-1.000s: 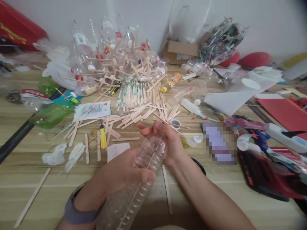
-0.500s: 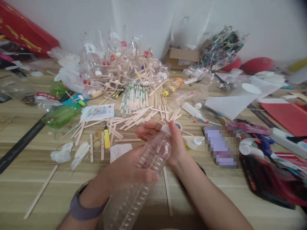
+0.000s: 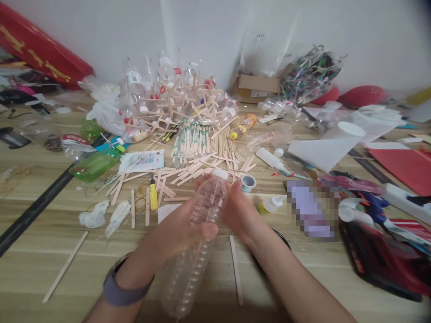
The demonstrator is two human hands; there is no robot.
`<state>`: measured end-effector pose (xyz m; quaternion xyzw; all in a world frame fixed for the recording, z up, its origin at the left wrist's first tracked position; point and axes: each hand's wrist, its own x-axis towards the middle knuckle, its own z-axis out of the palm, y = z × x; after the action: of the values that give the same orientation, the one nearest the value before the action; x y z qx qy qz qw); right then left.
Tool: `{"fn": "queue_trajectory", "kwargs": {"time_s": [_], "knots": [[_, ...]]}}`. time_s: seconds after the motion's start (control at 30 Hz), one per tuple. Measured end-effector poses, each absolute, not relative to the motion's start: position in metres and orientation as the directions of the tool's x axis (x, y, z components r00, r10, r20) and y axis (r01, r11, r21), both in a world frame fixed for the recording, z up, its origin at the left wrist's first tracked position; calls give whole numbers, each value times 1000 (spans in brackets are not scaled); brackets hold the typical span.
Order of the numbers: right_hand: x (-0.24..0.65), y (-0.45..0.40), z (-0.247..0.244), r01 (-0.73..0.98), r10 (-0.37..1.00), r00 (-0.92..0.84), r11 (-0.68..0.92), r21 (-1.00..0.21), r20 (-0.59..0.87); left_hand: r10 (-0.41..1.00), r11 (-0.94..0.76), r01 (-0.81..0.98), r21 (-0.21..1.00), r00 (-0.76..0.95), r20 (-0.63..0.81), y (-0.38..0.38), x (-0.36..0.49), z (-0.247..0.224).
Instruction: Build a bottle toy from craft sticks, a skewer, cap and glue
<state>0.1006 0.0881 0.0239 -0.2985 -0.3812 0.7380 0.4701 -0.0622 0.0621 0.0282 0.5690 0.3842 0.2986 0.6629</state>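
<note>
A clear ribbed plastic bottle with a white cap lies tilted between my hands, its cap pointing away from me. Around its middle my left hand is wrapped, thumb on top. My right hand rests against the bottle's upper right side near the neck; its fingertips are partly hidden behind the bottle. A thin stick shows lengthwise along the bottle. Just past my right hand stands a small grey ring-shaped cup, and a loose craft stick lies right of the bottle.
Craft sticks and several bottles are heaped at the back. A yellow-handled tool and crumpled tissues lie left. To the right are a glue bottle, a blurred-out phone-like object and a red-black tool.
The bottle's cap end has shifted left and slightly toward me. My right hand has drawn back from the cap to the bottle's side, and the stick held near the cap is no longer seen there.
</note>
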Motion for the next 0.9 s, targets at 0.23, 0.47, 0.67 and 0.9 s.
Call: {"fn": "queue_trajectory", "kwargs": {"time_s": [0.23,0.47,0.67,0.9], "knots": [[116,46,8,-275,837,-538,-282,-919,-95,792,372,-268,889,591,-154,65,-53,32],[147,30,6,116,903,-341,-237,-965,-263,806,498,-292,817,503,-311,68,-47,23],[185,20,17,368,955,-150,-186,-911,-255,818,524,-288,801,432,-380,78,-45,9],[174,22,9,300,991,-51,-100,-949,-120,784,561,-296,773,490,-382,78,-39,19]]}}
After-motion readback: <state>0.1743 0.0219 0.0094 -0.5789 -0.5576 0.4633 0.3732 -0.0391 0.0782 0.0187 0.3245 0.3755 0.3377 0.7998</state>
